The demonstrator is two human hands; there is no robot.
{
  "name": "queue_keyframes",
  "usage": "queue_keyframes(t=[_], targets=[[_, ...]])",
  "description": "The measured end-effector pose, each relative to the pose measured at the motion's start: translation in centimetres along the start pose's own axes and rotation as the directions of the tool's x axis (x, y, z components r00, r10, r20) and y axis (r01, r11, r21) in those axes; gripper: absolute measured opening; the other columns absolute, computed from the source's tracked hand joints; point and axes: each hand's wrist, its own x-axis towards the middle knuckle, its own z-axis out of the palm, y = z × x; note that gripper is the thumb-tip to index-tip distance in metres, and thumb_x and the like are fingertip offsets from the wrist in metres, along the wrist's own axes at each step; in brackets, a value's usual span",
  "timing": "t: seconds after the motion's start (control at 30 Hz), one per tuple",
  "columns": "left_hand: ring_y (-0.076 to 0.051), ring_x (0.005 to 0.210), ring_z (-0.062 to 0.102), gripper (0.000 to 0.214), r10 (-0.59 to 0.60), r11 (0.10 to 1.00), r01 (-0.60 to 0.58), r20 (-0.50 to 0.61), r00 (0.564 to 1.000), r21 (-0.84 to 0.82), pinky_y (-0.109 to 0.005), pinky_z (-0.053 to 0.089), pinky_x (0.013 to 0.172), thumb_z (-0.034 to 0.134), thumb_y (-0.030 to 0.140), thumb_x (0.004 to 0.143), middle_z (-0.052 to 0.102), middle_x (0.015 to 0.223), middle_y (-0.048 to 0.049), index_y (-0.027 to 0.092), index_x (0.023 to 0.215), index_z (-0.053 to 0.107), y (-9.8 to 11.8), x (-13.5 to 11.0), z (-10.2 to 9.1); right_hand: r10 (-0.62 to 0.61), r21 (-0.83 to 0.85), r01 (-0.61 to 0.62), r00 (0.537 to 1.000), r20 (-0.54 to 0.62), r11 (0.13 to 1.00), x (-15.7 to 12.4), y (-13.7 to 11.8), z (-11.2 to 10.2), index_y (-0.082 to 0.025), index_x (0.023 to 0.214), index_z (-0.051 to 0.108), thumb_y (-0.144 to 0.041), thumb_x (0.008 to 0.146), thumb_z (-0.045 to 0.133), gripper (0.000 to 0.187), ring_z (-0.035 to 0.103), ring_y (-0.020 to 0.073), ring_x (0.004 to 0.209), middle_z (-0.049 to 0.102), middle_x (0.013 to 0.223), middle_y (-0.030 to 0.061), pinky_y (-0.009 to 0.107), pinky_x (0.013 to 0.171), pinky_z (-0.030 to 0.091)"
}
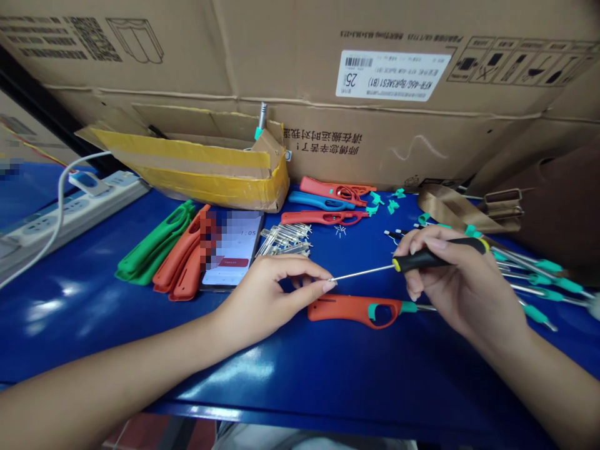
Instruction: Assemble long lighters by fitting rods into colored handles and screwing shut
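My right hand is closed round the black and yellow handle of a screwdriver, its shaft pointing left. At the shaft's tip, the thumb and forefinger of my left hand pinch a tiny silvery piece that looks like a screw, mostly hidden by the fingertips. Just below the shaft, an orange gas lighter with a teal trigger lies on the blue table; its metal tube runs under my right hand. Several small loose screws lie beyond the shaft.
Clear-bodied small parts are piled beside a phone. Green shells and orange shells lie left. Behind stand red handles and a taped carton. Metal tubes lie right, a power strip far left.
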Motion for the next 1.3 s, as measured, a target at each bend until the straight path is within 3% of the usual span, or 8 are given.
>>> queue_keyframes(t=[0.6,0.87,1.03,1.17,1.3], targets=[[-0.015,0.078,0.069,0.009,0.059,0.996,-0.061,0.027,0.998,0.067,-0.027,0.054,0.073,0.071,0.021,0.094,0.077,0.086,-0.0017,0.019,0.094,0.08,-0.1,-0.1,-0.1,-0.011,-0.046,0.012,1.0,0.018,0.999,-0.1,-0.1,0.0,-0.02,0.078,0.075,-0.025,0.092,0.067,0.017,0.062,0.0122,0.043,0.072,0.081,0.0024,0.027,0.044,0.056],[-0.017,0.081,0.07,0.014,0.231,0.937,-0.243,0.076,0.97,0.251,-0.03,0.056,0.077,0.064,0.019,0.098,0.078,0.087,-0.004,0.018,0.096,0.078,-0.6,-0.4,0.0,-0.01,-0.114,0.017,0.998,0.057,0.993,-0.3,-0.4,0.2,-0.02,0.078,0.075,-0.028,0.09,0.073,0.015,0.066,0.0146,0.045,0.072,0.08,0.0027,0.027,0.042,0.057],[-0.017,0.083,0.068,0.015,0.288,0.913,-0.317,0.145,0.947,0.257,-0.031,0.054,0.08,0.061,0.018,0.1,0.078,0.092,-0.0043,0.017,0.1,0.077,-0.7,-0.4,-0.1,0.014,-0.144,0.002,0.994,0.106,0.99,-0.6,-0.6,0.0,-0.02,0.082,0.073,-0.029,0.093,0.071,0.014,0.067,0.0131,0.046,0.071,0.086,0.0014,0.027,0.046,0.06],[-0.018,0.088,0.067,0.014,0.244,0.91,-0.292,0.19,0.951,0.294,-0.033,0.053,0.084,0.065,0.023,0.099,0.076,0.098,-0.0043,0.018,0.106,0.076,-0.7,-0.4,-0.2,-0.004,-0.161,0.02,0.995,0.103,0.987,-0.8,-0.8,0.0,-0.024,0.092,0.07,-0.028,0.095,0.07,0.005,0.068,0.0141,0.048,0.073,0.085,0.0007,0.027,0.043,0.059],[-0.026,0.105,0.065,0.042,0.145,0.885,-0.234,0.24,0.96,0.403,-0.041,0.053,0.096,0.079,0.041,0.087,0.073,0.109,-0.0078,0.018,0.121,0.07,-0.6,-0.4,-0.4,-0.066,-0.184,0.082,0.994,0.089,0.98,-0.9,-1.7,0.0,-0.028,0.103,0.069,-0.028,0.091,0.075,0.014,0.068,0.017,0.053,0.076,0.094,0.0029,0.027,0.037,0.056]])
